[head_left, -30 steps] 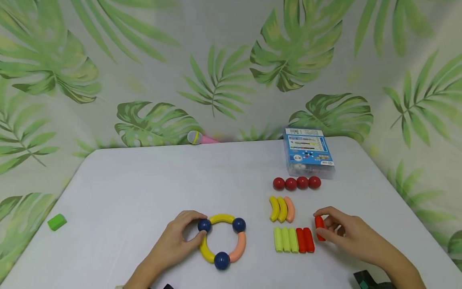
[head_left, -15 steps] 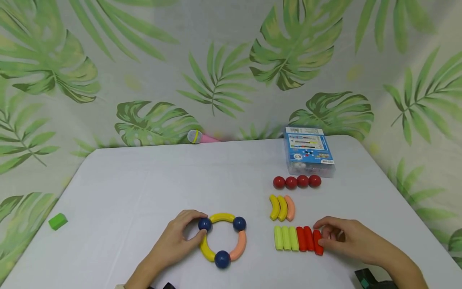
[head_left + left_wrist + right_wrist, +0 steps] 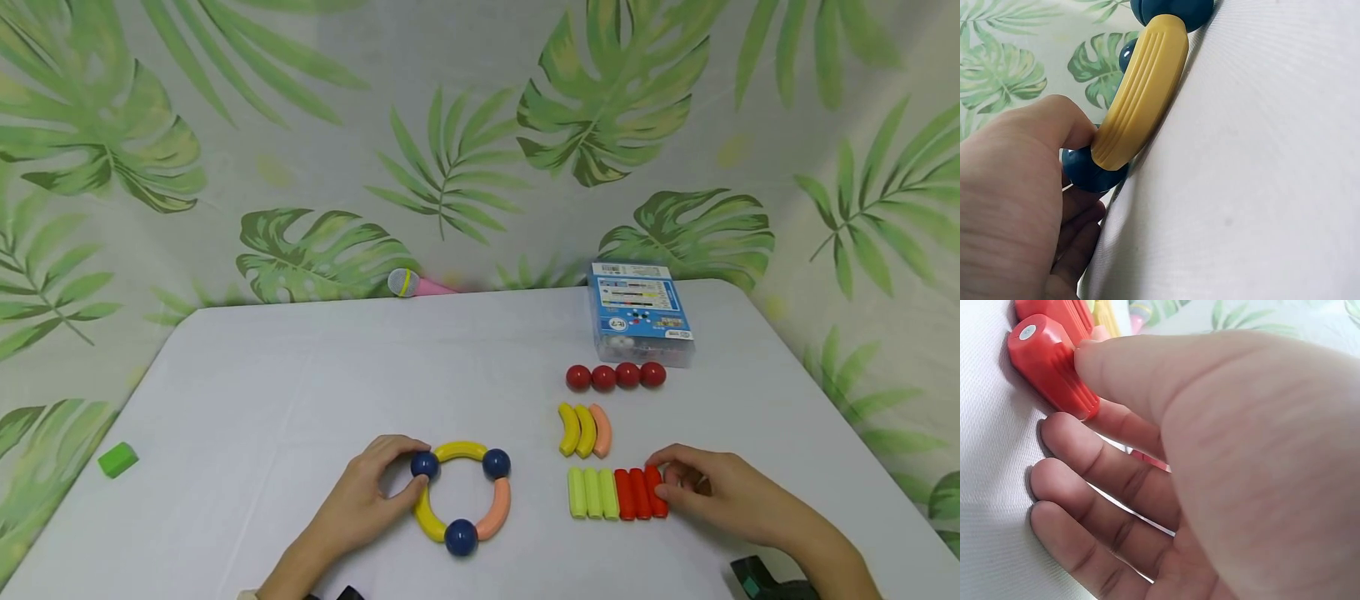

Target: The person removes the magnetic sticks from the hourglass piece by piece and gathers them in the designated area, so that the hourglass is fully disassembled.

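In the head view my left hand (image 3: 363, 496) pinches a dark blue ball (image 3: 424, 465) between thumb and forefinger. That ball is part of a ring of three blue balls joined by two yellow curved rods (image 3: 461, 451) and a salmon curved rod (image 3: 495, 510), lying on the table. My right hand (image 3: 723, 492) pinches a red magnetic rod (image 3: 656, 493), thumb near one end and forefinger at the far end. It lies at the right end of a row, beside two red rods (image 3: 632, 495) and three light green rods (image 3: 593, 493). The right wrist view shows the red rod's (image 3: 1047, 362) ribbed side and silvery end spot.
Behind the row lie two yellow curved rods (image 3: 577, 431) and a salmon one (image 3: 602, 431), then several red balls (image 3: 616, 377). A blue-labelled clear box (image 3: 643, 315) stands at the back right. A pink toy microphone (image 3: 420, 285) lies at the back edge, a green block (image 3: 117, 459) far left.
My right hand has brought the red rod toward me and leftward, from apart and farther back to close against the row's end. The left hand and ring have stayed put.
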Tool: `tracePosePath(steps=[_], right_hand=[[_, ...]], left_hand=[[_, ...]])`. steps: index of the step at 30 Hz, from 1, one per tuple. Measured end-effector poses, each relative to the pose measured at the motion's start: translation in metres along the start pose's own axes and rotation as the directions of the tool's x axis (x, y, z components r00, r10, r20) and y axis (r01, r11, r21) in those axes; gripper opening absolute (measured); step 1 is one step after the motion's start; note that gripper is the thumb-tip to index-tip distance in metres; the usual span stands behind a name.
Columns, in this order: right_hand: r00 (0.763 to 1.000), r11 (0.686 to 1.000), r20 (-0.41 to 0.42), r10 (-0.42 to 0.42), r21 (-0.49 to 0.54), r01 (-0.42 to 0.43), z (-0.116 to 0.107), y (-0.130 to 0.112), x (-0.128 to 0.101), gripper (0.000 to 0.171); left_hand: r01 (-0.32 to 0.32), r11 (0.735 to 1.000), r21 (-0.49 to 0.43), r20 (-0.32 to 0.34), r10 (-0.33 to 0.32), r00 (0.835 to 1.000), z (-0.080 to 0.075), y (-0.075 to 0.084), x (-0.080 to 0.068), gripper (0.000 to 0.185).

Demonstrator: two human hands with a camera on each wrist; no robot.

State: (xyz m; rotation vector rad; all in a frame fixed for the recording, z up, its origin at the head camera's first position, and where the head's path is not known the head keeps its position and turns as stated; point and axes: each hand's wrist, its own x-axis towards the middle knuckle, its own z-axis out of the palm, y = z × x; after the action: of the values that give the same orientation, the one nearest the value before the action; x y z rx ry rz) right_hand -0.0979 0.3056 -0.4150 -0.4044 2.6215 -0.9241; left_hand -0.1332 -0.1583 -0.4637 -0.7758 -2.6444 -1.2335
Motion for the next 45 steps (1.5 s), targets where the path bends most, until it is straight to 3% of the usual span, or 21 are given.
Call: tracePosePath(steps=[11,18,22,27,29,32,35,38,39,41,45], right_hand=[[0.999,0.999,-0.034,-0.013,-0.029,0.012,-0.004,-0.007,0.004,0.032],[0.978,0.995,-0.208,-0.031,-0.103,0.009,-0.001,-0.020,0.006,0.031],[0.958,0.988,-0.257,-0.126,-0.117,0.099,0.005,-0.041,0.015,0.029],[0.945,0.944,-0.163,-0.284,-0.222,0.245,0.027,-0.081,0.031,0.025],[0.928,0.904,-0.096,-0.361,-0.280,0.323,0.039,-0.098,0.037,0.023],[0.875,0.822,0.047,-0.482,-0.320,0.470,0.057,-0.121,0.044,0.027],[0.758,0.705,0.200,-0.620,-0.282,0.651,0.076,-0.135,0.050,0.029],[0.631,0.595,0.311,-0.711,-0.213,0.775,0.092,-0.141,0.053,0.028],[0.608,0.577,0.329,-0.722,-0.198,0.792,0.096,-0.141,0.054,0.029],[0.611,0.590,0.351,-0.710,-0.176,0.788,0.101,-0.137,0.052,0.032],[0.670,0.672,0.352,-0.654,-0.136,0.728,0.101,-0.131,0.049,0.032]], left_hand=[[-0.015,1.000,-0.004,-0.012,0.015,1.000,-0.007,0.001,0.001,0.039],[-0.060,0.997,-0.040,0.045,0.061,0.997,-0.009,0.001,0.004,0.036],[-0.092,0.995,-0.049,0.097,0.097,0.991,-0.010,0.002,0.006,0.038],[-0.144,0.984,-0.106,0.186,0.162,0.969,-0.011,0.002,0.004,0.042],[-0.160,0.973,-0.166,0.241,0.198,0.950,-0.011,0.004,0.001,0.044],[-0.166,0.949,-0.268,0.325,0.251,0.912,-0.009,0.010,-0.003,0.047],[-0.149,0.944,-0.294,0.380,0.259,0.888,-0.005,0.016,-0.007,0.047],[-0.140,0.954,-0.266,0.387,0.239,0.890,-0.003,0.020,-0.009,0.043],[-0.139,0.956,-0.258,0.384,0.234,0.893,-0.003,0.020,-0.009,0.041],[-0.130,0.960,-0.249,0.373,0.219,0.902,-0.001,0.019,-0.009,0.038],[-0.115,0.963,-0.243,0.356,0.199,0.913,0.001,0.017,-0.009,0.035]])
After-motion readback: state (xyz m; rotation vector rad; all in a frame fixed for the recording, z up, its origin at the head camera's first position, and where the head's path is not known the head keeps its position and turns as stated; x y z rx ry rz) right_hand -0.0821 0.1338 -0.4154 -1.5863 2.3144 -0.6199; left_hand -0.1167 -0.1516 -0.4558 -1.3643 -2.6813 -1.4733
